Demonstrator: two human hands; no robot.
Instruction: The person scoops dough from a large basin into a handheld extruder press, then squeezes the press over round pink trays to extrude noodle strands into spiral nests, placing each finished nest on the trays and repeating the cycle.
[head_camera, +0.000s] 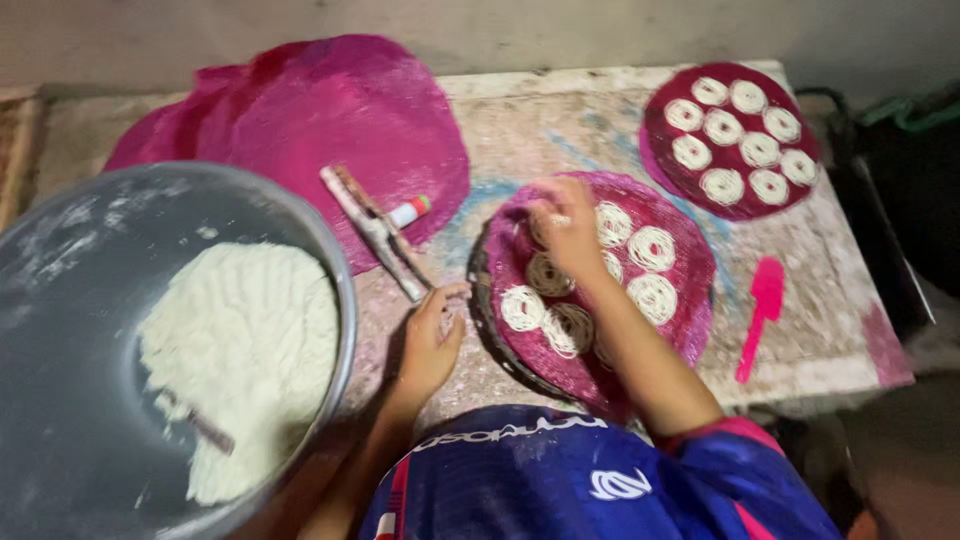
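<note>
A round pink woven mat (690, 300) lies in front of me, on a dark round tray. On it lie several white noodle coils (652, 247). My right hand (566, 228) reaches over the mat, fingers pinched on a noodle coil at its far left. My left hand (432, 335) rests on the table at the mat's left rim, fingers curled against the edge. Whether it grips the rim I cannot tell.
A big metal basin (60, 260) of white dough (245, 350) stands at the left. A stack of pink mats (330, 110) lies behind it with a metal press (375, 232) on top. Another filled mat (735, 140) sits far right, a pink spatula (762, 310) near the table's edge.
</note>
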